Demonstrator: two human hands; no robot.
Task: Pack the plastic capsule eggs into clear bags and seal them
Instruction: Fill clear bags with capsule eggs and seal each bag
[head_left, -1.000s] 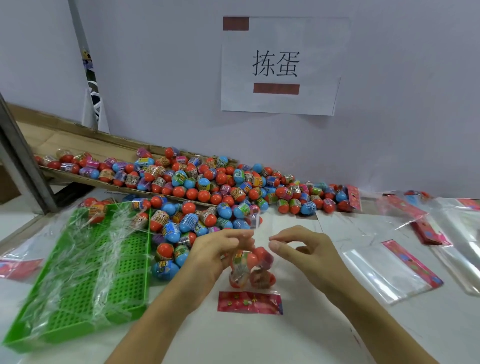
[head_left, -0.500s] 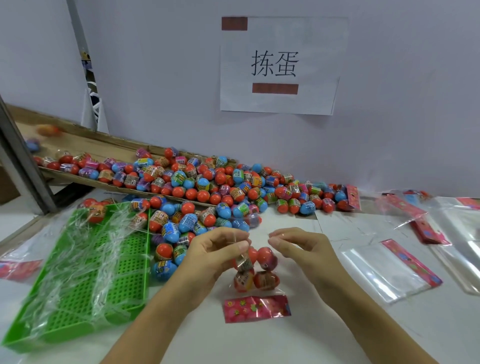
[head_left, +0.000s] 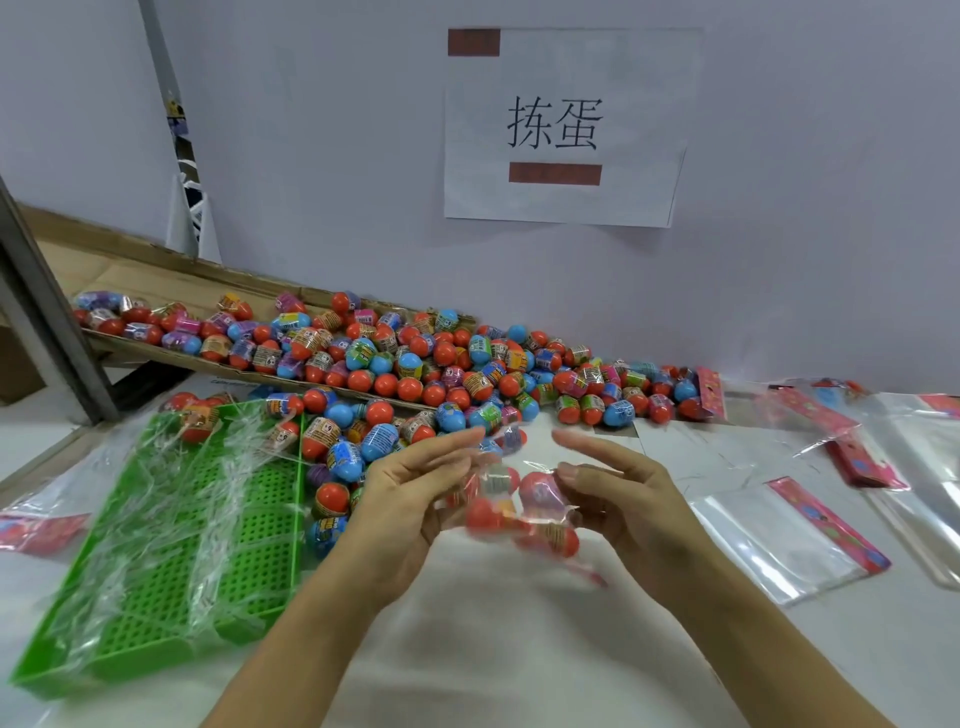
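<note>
Clear plastic, blurred, hangs between the two hands above the white table: a filled bag of eggs, held up probably so its top can be closed. The left hand and right hand flank it with fingers mostly straight; whether either pinches the film I cannot tell. Left lies a green tray under loose bags, right an empty bag within reach. Farther back, the egg pile spills from a cardboard chute.
</note>
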